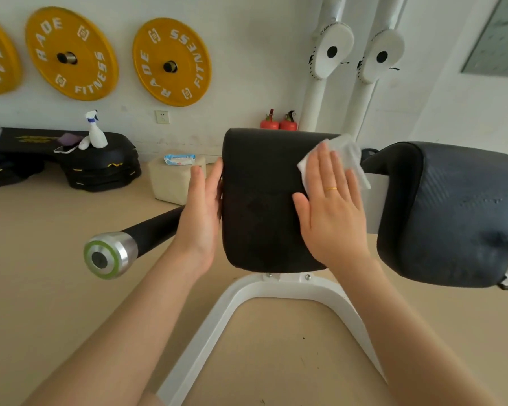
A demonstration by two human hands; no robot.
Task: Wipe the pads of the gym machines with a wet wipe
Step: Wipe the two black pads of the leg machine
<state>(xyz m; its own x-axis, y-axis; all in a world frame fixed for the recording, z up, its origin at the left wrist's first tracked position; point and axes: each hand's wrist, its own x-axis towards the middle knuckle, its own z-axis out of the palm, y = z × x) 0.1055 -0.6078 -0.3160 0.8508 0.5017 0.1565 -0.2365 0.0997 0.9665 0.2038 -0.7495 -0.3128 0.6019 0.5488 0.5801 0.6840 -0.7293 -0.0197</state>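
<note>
A black pad [261, 197] of the gym machine stands in the middle of the view. My right hand [332, 209] lies flat on its right side, fingers straight, pressing a white wet wipe [349, 159] against the pad's upper right part. My left hand [203, 209] rests with straight fingers against the pad's left edge. A second, larger dark pad [452, 212] sits to the right, untouched.
A black handle with a silver and green cap [109, 254] juts out at the left. The white frame [247, 306] forks below the pad. A pack of wipes [179, 159] lies on a beige block. A spray bottle [96, 130] stands on black step platforms. Yellow weight plates [170, 61] hang on the wall.
</note>
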